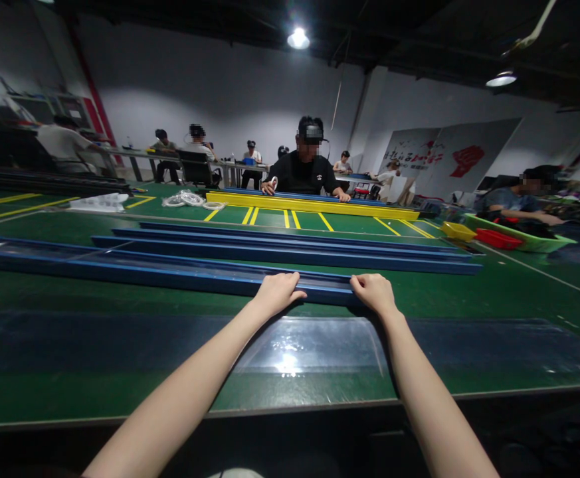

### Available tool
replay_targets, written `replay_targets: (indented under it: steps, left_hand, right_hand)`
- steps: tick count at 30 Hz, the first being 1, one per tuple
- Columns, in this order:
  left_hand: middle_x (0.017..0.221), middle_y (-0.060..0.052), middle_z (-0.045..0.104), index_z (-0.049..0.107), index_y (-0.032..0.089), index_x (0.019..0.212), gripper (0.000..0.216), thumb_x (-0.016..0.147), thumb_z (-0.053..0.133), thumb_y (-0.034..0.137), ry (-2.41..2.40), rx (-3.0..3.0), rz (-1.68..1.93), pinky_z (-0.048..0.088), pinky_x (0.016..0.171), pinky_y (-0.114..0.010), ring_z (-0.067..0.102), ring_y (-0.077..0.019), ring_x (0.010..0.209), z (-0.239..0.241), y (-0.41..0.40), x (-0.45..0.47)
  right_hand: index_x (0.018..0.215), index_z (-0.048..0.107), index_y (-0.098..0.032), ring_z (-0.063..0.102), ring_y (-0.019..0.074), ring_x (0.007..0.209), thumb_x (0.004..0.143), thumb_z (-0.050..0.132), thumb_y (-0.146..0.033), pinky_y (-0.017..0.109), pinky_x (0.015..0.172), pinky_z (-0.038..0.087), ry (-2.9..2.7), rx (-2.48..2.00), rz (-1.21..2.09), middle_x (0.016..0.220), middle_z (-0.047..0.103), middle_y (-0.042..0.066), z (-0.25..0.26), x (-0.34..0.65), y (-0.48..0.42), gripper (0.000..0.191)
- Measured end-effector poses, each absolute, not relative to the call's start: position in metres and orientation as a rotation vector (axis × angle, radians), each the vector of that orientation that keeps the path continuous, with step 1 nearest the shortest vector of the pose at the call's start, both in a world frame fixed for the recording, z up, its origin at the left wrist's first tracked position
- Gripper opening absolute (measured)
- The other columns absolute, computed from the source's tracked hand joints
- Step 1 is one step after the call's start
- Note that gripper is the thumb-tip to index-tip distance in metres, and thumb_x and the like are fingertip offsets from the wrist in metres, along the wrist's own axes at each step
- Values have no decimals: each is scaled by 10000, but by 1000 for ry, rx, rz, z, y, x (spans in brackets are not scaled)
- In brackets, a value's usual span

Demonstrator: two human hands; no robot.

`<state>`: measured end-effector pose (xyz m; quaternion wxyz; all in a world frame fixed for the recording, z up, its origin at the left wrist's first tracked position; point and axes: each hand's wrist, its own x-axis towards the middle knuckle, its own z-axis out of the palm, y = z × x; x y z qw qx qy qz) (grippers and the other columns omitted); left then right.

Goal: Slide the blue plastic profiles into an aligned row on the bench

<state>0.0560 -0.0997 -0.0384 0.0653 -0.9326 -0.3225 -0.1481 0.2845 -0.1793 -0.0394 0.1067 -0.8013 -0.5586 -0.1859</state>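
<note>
The person's left hand (pixel 280 292) is closed on the near blue channel (pixel 170 273), with the thumb at the front side and the fingers bent over the top edge. The right hand (pixel 375 293) is also closed on this same channel, at its right end, with its fingers curled inward; the thumb there cannot be seen well. Between the two hands remains a short open part of the channel. The channel lies on the green table (pixel 469 292), and it extends far to the left, past the border of the view. Just behind it are other blue channels (pixel 290 257), lying almost parallel. In front, below the forearms, a wide transparent sheet (pixel 319 345) lies flat along the table and reflects the lamp light. At the opposite side, a co-worker in a black top (pixel 309 172) sits with both hands near a long yellow channel (pixel 314 206). White coils (pixel 185 198) rest to the left of it, and to the right stand a yellow basin (pixel 458 231) and a red basin (pixel 497 238).
</note>
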Motion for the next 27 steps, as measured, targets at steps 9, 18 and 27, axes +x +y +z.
replay_targets:
  steps: [9, 18, 27]
  left_hand:
    - [867, -66, 640, 508, 174, 844, 360, 780, 445, 522, -1029, -2826, -437, 421, 598, -248, 600, -211, 817, -37, -99, 56]
    - [883, -63, 634, 519, 173, 868, 348, 791, 441, 504, -1005, -2800, -411, 425, 632, -262, 591, -214, 838, -38, -100, 57]
    - [856, -49, 620, 549, 168, 839, 341, 826, 396, 473, -907, -2763, -440, 402, 640, -257, 574, -194, 833, -44, -100, 57]
  right_hand:
    - [621, 672, -214, 582, 164, 627, 807, 296, -381, 244, 498, 245, -1644, -2360, -535, 653, 661, 64, -38, 284, -179, 451]
    - [656, 684, -205, 584, 167, 641, 816, 279, -380, 233, 508, 266, -1651, -2412, -517, 683, 666, 73, -36, 282, -180, 469]
    - [620, 645, -195, 554, 137, 615, 819, 302, -374, 231, 500, 223, -1716, -2322, -531, 691, 664, 53, -37, 281, -179, 435]
